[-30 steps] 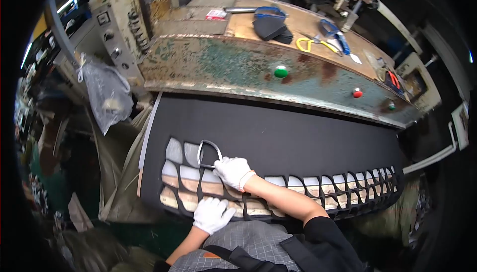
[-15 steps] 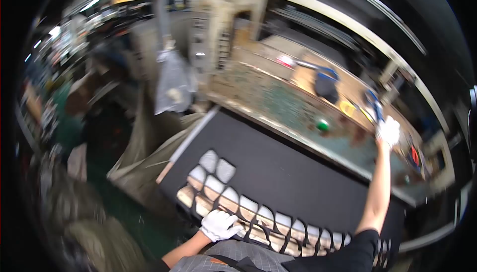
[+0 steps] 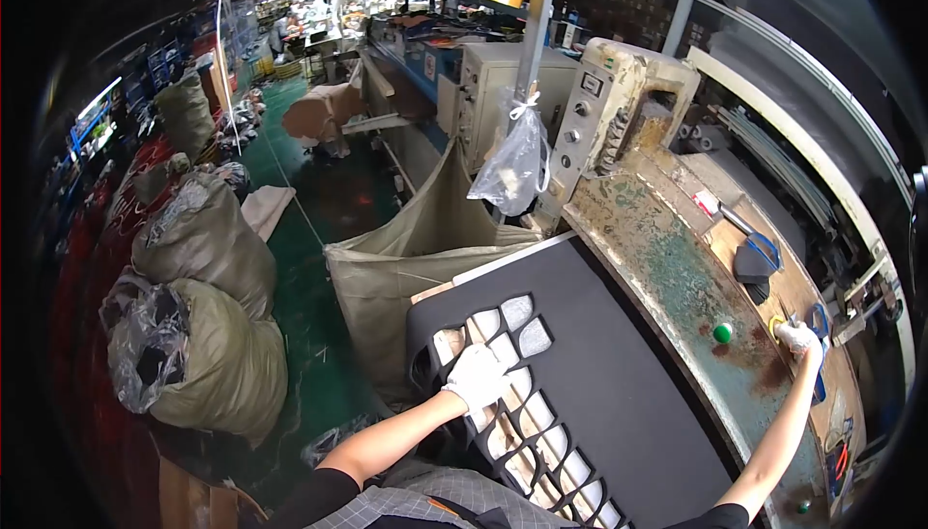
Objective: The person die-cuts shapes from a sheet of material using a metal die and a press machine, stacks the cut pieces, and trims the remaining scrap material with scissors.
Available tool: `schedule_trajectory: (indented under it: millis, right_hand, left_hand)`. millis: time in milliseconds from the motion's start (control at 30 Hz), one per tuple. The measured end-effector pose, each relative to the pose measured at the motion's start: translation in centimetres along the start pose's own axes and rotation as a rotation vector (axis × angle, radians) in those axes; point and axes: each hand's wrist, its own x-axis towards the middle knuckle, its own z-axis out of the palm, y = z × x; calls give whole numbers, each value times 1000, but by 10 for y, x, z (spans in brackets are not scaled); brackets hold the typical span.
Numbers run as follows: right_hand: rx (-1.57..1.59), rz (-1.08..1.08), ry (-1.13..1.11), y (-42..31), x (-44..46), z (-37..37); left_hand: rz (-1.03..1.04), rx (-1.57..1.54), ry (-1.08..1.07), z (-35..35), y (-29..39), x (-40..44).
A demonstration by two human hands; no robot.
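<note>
The left gloved hand (image 3: 478, 377) lies flat, fingers extended, on the cut side of the black sheet (image 3: 619, 374); the right gloved hand (image 3: 798, 338) has moved to the yellow handle (image 3: 775, 324) on the wooden tabletop (image 3: 841, 408), grip unclear, leaving one hand on the sheet

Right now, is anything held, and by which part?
The left hand lies on the cut black sheet, no hold visible. The right hand is at the yellow handle beside a blue tool; whether it grips either cannot be told.
</note>
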Motion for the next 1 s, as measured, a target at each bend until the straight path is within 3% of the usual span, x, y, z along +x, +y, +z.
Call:
schedule_trajectory:
  millis: [33, 100, 133, 200, 267, 367, 433, 500, 533, 600, 633, 667, 700, 767, 800, 867, 900, 933, 1000]
  right_hand:
    - [-158, 9, 7, -31, -27, -2]
    - [-629, 52, 33, -85, -82, -7]
    - [-632, 55, 30, -75, -79, -7]
    - [-622, -101, 275, -32, -55, -6]
    - [335, -9, 98, 66, 53, -24]
    - [16, -396, 485, -53, -75, -2]
    - [86, -553, 497, -116, -161, 33]
    - [256, -566, 315, -157, -247, 89]
    - [365, -496, 160, -174, -289, 123]
    - [560, -329, -106, -163, -342, 206]
    - [974, 2, -386, -196, -378, 236]
    - [1104, 205, -634, -190, -393, 273]
    - [712, 23, -721, -182, -406, 308]
    - [932, 313, -1166, -162, -411, 354]
    - [1310, 643, -1568, -115, -399, 405]
    - [618, 199, -1280, -194, -401, 368]
    - [674, 203, -1307, -192, -392, 377]
    - [824, 343, -1431, -168, -379, 397]
    - [712, 351, -1386, -178, -376, 399]
  left_hand:
    - [29, 6, 95, 2, 0, 1]
    - [16, 40, 60, 17, -4, 7]
    - [15, 55, 37, 21, -3, 6]
    - [20, 57, 64, 23, -3, 6]
    - [20, 37, 101, 24, -4, 7]
    - [31, 42, 77, 20, -5, 7]
    - [37, 9, 93, 13, -5, 8]
    - [-5, 32, 37, 0, 4, 15]
    - [-14, 62, -50, -2, 5, 20]
    - [93, 109, 21, 19, -10, 22]
    - [108, 52, -60, 11, -15, 24]
    - [120, 0, -132, -2, -17, 27]
    - [143, -19, -146, -10, -18, 28]
    - [174, -118, -100, -21, -25, 28]
    - [194, -135, -113, -19, -30, 27]
    - [210, -190, -15, -16, -34, 26]
    - [244, -211, 46, -15, -38, 26]
    - [253, -237, 38, -15, -42, 26]
    - [292, -283, 63, -12, -50, 26]
